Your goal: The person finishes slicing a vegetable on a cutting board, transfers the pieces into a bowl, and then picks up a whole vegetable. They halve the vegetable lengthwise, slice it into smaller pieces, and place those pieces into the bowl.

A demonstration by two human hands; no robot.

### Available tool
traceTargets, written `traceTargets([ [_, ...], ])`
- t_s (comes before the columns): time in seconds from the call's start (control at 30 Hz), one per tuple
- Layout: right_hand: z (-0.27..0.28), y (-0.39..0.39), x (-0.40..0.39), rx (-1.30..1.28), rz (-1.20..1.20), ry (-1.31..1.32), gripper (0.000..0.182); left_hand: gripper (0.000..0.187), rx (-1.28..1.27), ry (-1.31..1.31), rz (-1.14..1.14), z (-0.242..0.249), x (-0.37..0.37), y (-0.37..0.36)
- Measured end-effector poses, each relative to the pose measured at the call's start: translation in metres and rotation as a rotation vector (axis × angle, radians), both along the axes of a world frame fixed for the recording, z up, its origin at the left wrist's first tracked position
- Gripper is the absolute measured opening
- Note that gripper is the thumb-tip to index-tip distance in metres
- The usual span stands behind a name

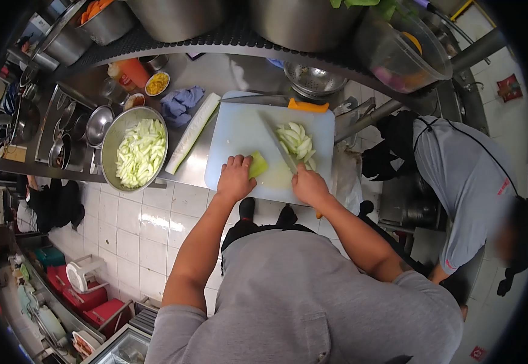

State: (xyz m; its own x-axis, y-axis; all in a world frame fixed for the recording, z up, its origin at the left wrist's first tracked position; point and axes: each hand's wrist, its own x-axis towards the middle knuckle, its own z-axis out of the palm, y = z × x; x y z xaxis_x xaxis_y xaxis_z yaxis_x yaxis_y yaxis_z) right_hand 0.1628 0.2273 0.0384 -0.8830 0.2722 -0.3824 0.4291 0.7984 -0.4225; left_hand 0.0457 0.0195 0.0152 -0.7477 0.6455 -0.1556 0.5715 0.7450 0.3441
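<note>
On the white cutting board (233,133), my left hand (235,178) presses its bent fingers onto a short pale green vegetable piece (258,164), which looks like cucumber or zucchini. My right hand (310,185) is wrapped round the handle of a kitchen knife (276,138), its blade slanting away to the far left across the board. Cut slices (296,141) lie in a pile just right of the blade. A long halved vegetable (192,134) rests left of the board. Farther left, a metal bowl (163,132) holds many similar slices.
A second knife with an orange handle (308,106) lies along the board's far edge. Beside it are a blue cloth (181,105) and a colander (315,79). Above runs a shelf with large pots (179,18) and a plastic tub (403,48). A person in grey (458,170) bends at the right.
</note>
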Motion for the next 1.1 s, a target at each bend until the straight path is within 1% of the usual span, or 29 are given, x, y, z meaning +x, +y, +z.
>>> traceTargets([
  [0.07, -0.001, 0.002, 0.008, -0.006, 0.008, 0.072, 0.028, 0.061, 0.015, 0.029, -0.087, -0.005, -0.003, 0.001],
  [0.13, 0.001, 0.000, 0.007, 0.037, 0.034, 0.100, 0.026, 0.059, 0.000, 0.002, -0.099, 0.000, -0.009, 0.006],
  [0.3, 0.004, -0.016, 0.004, 0.030, 0.028, -0.024, 0.025, 0.060, -0.034, -0.029, -0.223, 0.008, -0.019, 0.000],
  [0.43, 0.001, -0.022, 0.009, 0.107, 0.060, -0.028, 0.024, 0.057, -0.024, -0.098, -0.264, 0.010, -0.025, -0.002],
  [0.5, 0.006, -0.025, 0.004, 0.130, 0.046, 0.045, 0.022, 0.051, 0.059, -0.054, -0.224, 0.009, -0.030, -0.002],
  [0.63, 0.025, -0.037, 0.003, 0.156, 0.032, 0.019, 0.022, 0.046, 0.101, -0.073, -0.232, 0.004, -0.036, 0.011],
  [0.7, 0.032, -0.045, -0.006, 0.176, 0.066, -0.009, 0.021, 0.046, 0.015, -0.066, -0.274, 0.002, -0.038, 0.019],
  [0.9, 0.049, -0.055, -0.017, 0.141, 0.112, -0.061, 0.023, 0.046, -0.010, -0.075, -0.236, 0.007, -0.036, 0.025],
  [1.0, 0.062, -0.060, -0.008, 0.149, 0.094, -0.082, 0.019, 0.044, -0.018, -0.075, -0.260, 0.009, -0.037, 0.026],
  [1.1, 0.073, -0.064, 0.003, 0.119, 0.080, -0.136, 0.019, 0.044, -0.015, -0.072, -0.279, 0.008, -0.039, 0.025],
])
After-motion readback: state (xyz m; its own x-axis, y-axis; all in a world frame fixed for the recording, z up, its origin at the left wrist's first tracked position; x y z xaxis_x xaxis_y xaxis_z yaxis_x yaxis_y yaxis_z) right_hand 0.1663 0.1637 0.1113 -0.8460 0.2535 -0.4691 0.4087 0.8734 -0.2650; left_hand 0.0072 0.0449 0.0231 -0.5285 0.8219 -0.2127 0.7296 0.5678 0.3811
